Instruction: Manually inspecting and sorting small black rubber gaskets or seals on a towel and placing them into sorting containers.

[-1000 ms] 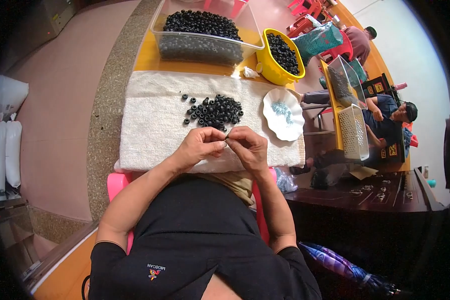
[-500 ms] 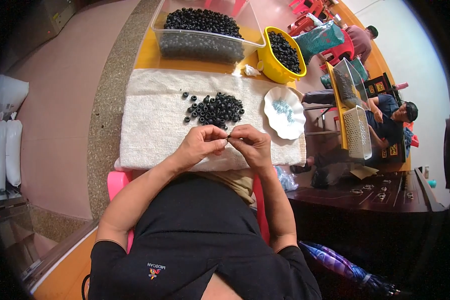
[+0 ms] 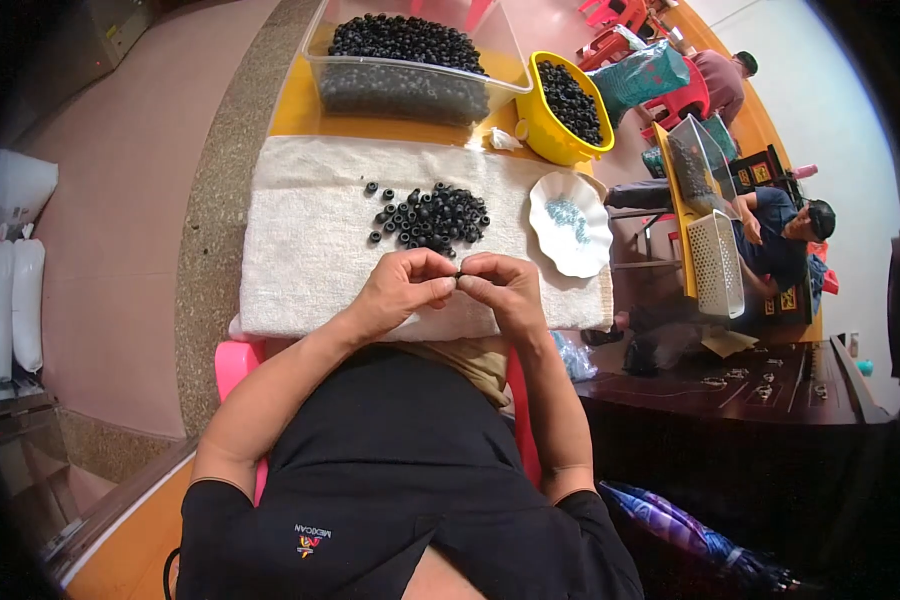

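A small black ring [image 3: 457,277] is pinched betw. the fingers of left hand [image 3: 402,292] & right hand [image 3: 503,290], both closed on it, above the white towel [image 3: 300,240] on the desk. Judged light, stiff, prob. slippery; best gripped at rim. Ring pile [image 3: 430,215] lies near.

One clear tub [image 3: 410,75], one yellow bowl [image 3: 550,135], one white dish [image 3: 570,225] — two hands [image 3: 400,290].
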